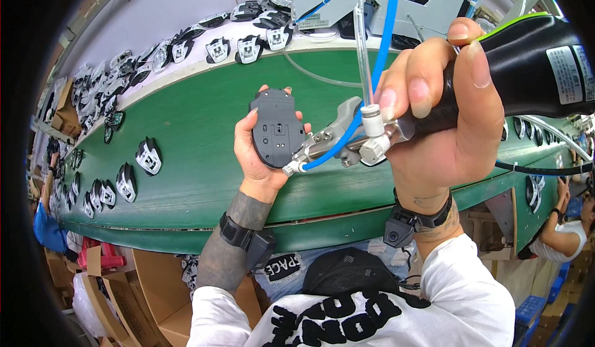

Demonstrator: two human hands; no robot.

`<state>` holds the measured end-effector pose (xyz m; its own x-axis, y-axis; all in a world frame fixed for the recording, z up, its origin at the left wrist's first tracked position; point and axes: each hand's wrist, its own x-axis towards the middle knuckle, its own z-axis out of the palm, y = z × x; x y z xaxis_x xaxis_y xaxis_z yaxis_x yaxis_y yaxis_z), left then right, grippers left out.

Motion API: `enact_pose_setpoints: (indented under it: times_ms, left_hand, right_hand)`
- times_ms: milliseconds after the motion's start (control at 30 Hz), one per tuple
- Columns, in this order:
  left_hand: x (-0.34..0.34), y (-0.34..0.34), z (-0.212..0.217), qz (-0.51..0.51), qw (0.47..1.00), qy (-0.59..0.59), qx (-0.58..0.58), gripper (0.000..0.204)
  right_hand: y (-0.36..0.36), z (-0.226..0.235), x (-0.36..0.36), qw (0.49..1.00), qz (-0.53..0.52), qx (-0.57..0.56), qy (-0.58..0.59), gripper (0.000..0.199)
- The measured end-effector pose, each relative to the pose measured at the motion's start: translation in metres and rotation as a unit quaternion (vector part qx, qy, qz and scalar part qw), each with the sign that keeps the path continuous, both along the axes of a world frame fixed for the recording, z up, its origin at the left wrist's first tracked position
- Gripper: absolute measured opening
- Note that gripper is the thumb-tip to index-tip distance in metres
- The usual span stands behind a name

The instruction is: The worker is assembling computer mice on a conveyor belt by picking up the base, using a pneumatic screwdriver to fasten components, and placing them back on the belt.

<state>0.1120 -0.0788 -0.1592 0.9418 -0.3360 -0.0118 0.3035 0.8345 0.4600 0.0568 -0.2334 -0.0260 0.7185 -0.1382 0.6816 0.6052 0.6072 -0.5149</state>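
Green conveyor belt (198, 161) runs under both hands, scattered with mouse shells to their left and beyond them.

Left hand (263, 155) is curled shut around a dark computer mouse (276, 129), holding it bottom side up above the belt, fingers wrapped along both edges. Right hand (440, 111) is clenched on the black grip of a powered screwdriver (434, 93), with a blue hose (387, 31) running up from it, and the metal nose (294, 166) sits against the lower right edge of the mouse. By the look of it, this is the fastening step, with the tip at or just beside a screw hole; whether it is seated cannot be told. A clean drive would call for the tip square in the hole and the mouse held steady. Another person's arm (561, 204) shows far to the right.
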Motion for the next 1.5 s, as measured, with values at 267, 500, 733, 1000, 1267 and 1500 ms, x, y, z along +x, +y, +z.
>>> enact_pose_setpoints:
  times_ms: [267,500,733,1000,1267,1500]
  left_hand:
    - [0.015,0.002,-0.021,0.062,0.99,0.058,0.115,0.046]
    - [0.009,-0.006,-0.019,0.011,0.996,0.053,0.077,0.046]
    - [0.009,-0.007,-0.023,-0.019,0.997,0.056,0.052,0.05]
    - [0.009,-0.01,-0.019,-0.014,0.999,0.036,0.039,0.047]
    - [0.0,-0.01,-0.014,-0.025,0.999,0.037,-0.001,0.047]
    - [0.021,0.008,-0.05,0.219,0.497,-0.432,0.72,0.047]
  right_hand:
    - [-0.013,0.005,-0.003,0.999,-0.031,-0.011,0.006,0.034]
    - [-0.015,0.001,-0.005,0.998,-0.011,-0.045,-0.044,0.039]
    - [0.002,0.0,-0.006,1.0,-0.004,-0.014,-0.006,0.038]
    - [0.001,0.0,-0.006,0.999,-0.027,-0.035,-0.003,0.031]
    - [0.014,-0.005,-0.005,0.997,-0.061,-0.028,-0.024,0.024]
    - [0.014,0.009,0.017,0.964,-0.174,-0.159,0.122,0.029]
